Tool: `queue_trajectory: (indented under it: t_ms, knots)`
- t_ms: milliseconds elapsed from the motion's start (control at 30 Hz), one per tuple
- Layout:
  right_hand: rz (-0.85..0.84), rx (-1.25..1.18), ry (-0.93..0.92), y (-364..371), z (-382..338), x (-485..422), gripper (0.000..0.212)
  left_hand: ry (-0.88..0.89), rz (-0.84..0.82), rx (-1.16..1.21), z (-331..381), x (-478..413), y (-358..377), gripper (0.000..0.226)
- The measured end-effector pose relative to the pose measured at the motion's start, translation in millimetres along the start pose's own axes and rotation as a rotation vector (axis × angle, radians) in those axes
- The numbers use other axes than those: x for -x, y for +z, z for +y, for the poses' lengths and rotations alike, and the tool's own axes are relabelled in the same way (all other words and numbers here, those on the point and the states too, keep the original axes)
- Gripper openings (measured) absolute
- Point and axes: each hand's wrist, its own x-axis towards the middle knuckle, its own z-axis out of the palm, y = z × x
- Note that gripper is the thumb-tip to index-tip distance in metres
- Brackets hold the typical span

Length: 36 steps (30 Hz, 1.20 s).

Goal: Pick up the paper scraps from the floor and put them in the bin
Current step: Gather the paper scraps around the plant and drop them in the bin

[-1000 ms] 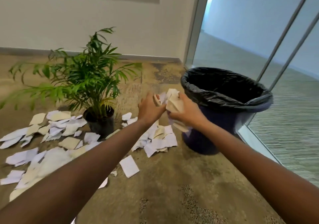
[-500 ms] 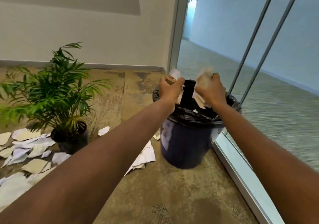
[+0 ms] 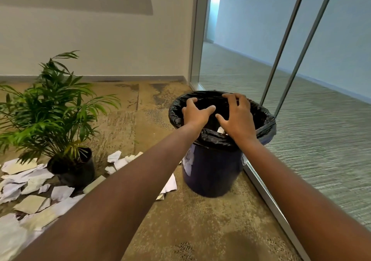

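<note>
Our left hand (image 3: pixel 195 113) and right hand (image 3: pixel 237 118) are side by side over the bin (image 3: pixel 210 172). A scrap (image 3: pixel 220 129) lies in it. The plant (image 3: pixel 60 108) stands left of the bin, with paper scraps (image 3: pixel 30 190) on the floor (image 3: pixel 200 220) around it. A glass wall (image 3: pixel 301 100) is just right of the bin.

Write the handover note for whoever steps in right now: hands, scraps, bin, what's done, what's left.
Left hand: open, empty, spread over the bin.
Right hand: open, empty, also over the bin's mouth.
Done: a white scrap shows inside the bin.
Left: many paper scraps lie on the floor around the potted plant and beside the bin; gather and bin them.
</note>
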Motion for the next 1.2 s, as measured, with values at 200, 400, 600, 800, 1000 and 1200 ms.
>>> queue_trajectory:
  t_ms: [200, 400, 600, 800, 1000, 1200]
  knots:
    - [0.179, -0.007, -0.156, -1.4, -5.7, 6.7, 0.028, 0.409, 0.116, -0.214, -23.4, 13.6, -49.2, 0.032]
    - [0.236, 0.112, -0.246, -5.3, -15.6, 6.8, 0.024, 0.354, 0.174, -0.551, -82.1, 13.6, -127.7, 0.034]
    - [0.250, 0.157, -0.277, -2.2, -42.9, 4.9, 0.024, 0.038, -0.061, -1.123, -146.2, 19.9, -189.6, 0.049]
    - [0.231, 0.130, -0.519, 18.5, -120.4, 9.9, 0.019, -0.139, -0.351, -1.320, -181.9, 26.9, -191.8, 0.064]
    - [-0.160, 0.260, -0.767, 70.2, -152.0, 46.7, 0.028, -0.069, -0.381, -1.268, -184.1, 24.9, -170.9, 0.065]
    - [-0.684, 0.391, -0.378, 136.9, -130.4, 76.4, 0.036, -0.116, -0.350, -1.290, -202.8, 20.0, -179.6, 0.067]
